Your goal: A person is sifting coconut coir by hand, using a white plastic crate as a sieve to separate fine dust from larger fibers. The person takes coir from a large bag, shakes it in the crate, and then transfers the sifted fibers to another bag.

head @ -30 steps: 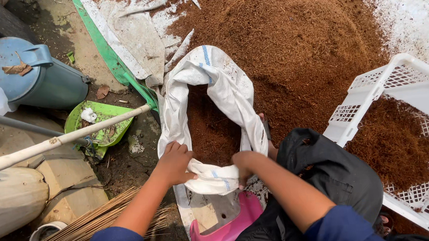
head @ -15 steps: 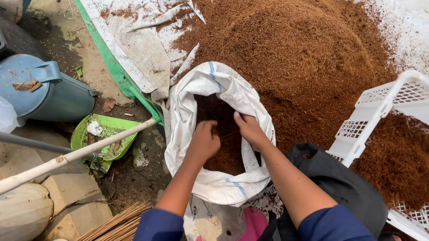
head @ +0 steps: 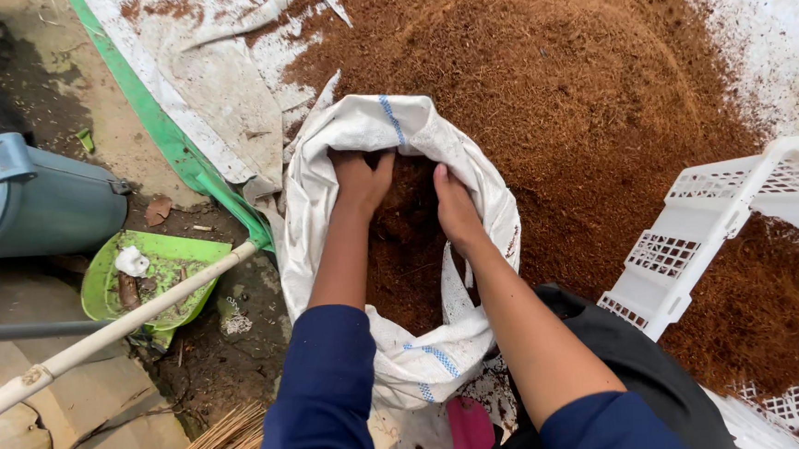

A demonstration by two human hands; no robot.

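Both hands reach into the open mouth of a white woven sack (head: 392, 253) that lies on the ground at the near edge of a large heap of brown fibre (head: 548, 86). The left hand (head: 360, 181) is at the far left of the opening, its grip curled down into the brown fibre inside the sack; whether it is clamped on any cannot be told. The right hand (head: 457, 210) sits just right of it, palm turned inward, fingers held together and pressed into the same fibre, not clamped on anything seen. The sack's rim stands up around both wrists. To the right a white plastic crate (head: 696, 243) lies tilted on the fibre. To the left lie a green dustpan (head: 158, 276), a pale pole (head: 102, 340) and a blue can (head: 38, 205)
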